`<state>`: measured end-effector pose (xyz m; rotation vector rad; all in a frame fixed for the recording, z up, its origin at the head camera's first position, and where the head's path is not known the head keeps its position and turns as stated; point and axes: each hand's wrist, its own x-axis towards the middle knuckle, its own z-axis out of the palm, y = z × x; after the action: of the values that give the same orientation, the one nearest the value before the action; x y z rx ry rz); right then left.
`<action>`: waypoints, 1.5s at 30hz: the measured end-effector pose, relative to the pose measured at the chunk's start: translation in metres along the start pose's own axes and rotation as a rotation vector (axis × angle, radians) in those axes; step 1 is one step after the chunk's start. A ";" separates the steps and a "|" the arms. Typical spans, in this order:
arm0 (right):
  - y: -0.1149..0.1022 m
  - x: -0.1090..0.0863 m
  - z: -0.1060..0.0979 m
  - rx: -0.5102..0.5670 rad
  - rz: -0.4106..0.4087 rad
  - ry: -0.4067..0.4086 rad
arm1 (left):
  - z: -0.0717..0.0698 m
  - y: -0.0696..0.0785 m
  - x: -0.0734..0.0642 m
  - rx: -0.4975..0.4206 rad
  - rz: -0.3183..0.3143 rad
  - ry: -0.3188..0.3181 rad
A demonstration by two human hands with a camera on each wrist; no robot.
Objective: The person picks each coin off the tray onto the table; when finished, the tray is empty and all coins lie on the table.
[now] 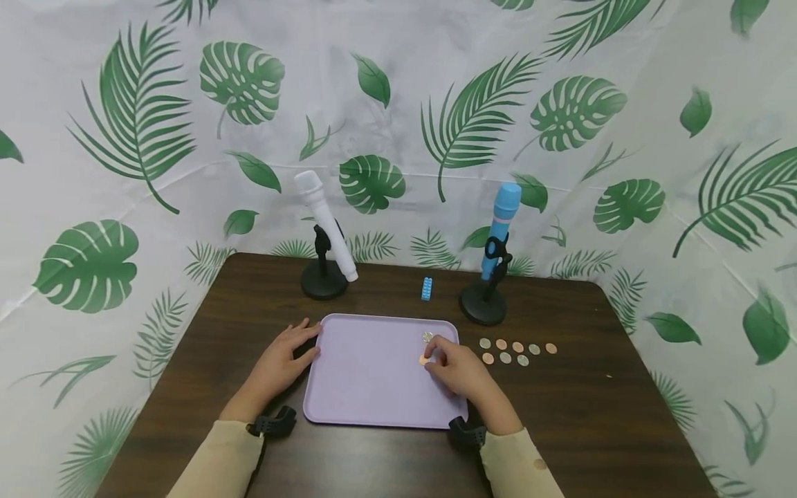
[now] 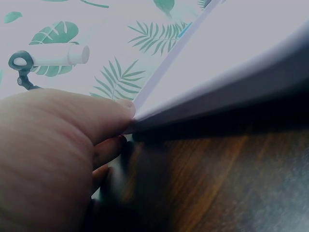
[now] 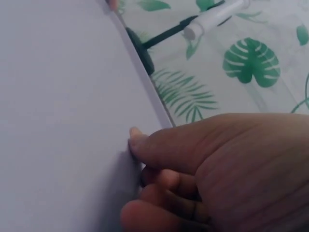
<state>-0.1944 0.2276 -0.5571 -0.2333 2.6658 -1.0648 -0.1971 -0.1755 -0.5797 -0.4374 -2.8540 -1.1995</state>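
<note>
A lilac tray [image 1: 373,370] lies on the dark wooden table. My left hand [image 1: 283,360] rests along its left side, fingers fairly straight, with fingertips at the upper left corner and the thumb [image 2: 123,108] against the rim. Over the tray's right part, my right hand [image 1: 457,370] pinches a copper-coloured coin [image 1: 423,360] between thumb and forefinger. In the right wrist view, only a sliver of that coin [image 3: 135,131] shows past the thumb. A pale metallic coin [image 1: 427,337] lies on the tray just beyond the right hand.
Right of the tray, several copper and silver coins [image 1: 518,346] lie in two rows. Behind it stand a white microphone [image 1: 326,218] and a blue microphone [image 1: 503,211] on black stands. Between them lies a small blue studded block [image 1: 426,288]. A leaf-patterned cloth [image 1: 398,138] hangs behind the table.
</note>
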 end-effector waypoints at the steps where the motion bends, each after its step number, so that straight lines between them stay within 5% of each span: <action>1: 0.000 0.000 0.001 -0.006 -0.011 0.006 | 0.000 0.000 0.000 0.000 -0.003 -0.001; 11: -0.002 -0.003 0.005 -0.114 -0.016 0.040 | 0.007 -0.004 -0.002 -0.001 0.019 0.008; 16: 0.008 -0.004 0.006 -0.071 -0.052 0.046 | 0.012 -0.004 -0.003 0.001 0.009 -0.001; 19: 0.018 -0.003 0.003 0.073 -0.062 0.021 | 0.014 -0.005 -0.004 -0.003 -0.006 -0.002; 25: 0.047 -0.005 -0.006 0.588 -0.032 -0.020 | 0.012 -0.003 -0.005 -0.002 0.003 0.003; 32: 0.069 -0.014 -0.009 0.989 -0.254 -0.017 | 0.008 -0.002 -0.003 0.005 -0.017 -0.021; 37: 0.074 -0.021 -0.020 1.025 -0.314 0.137 | 0.004 -0.002 -0.002 0.002 -0.020 -0.022; 45: 0.111 -0.055 -0.060 0.917 -0.195 0.454 | 0.000 -0.002 0.002 0.004 -0.009 -0.013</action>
<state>-0.1652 0.3597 -0.5824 -0.0615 2.1810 -2.4906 -0.1992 -0.1767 -0.5811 -0.4341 -2.8723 -1.1967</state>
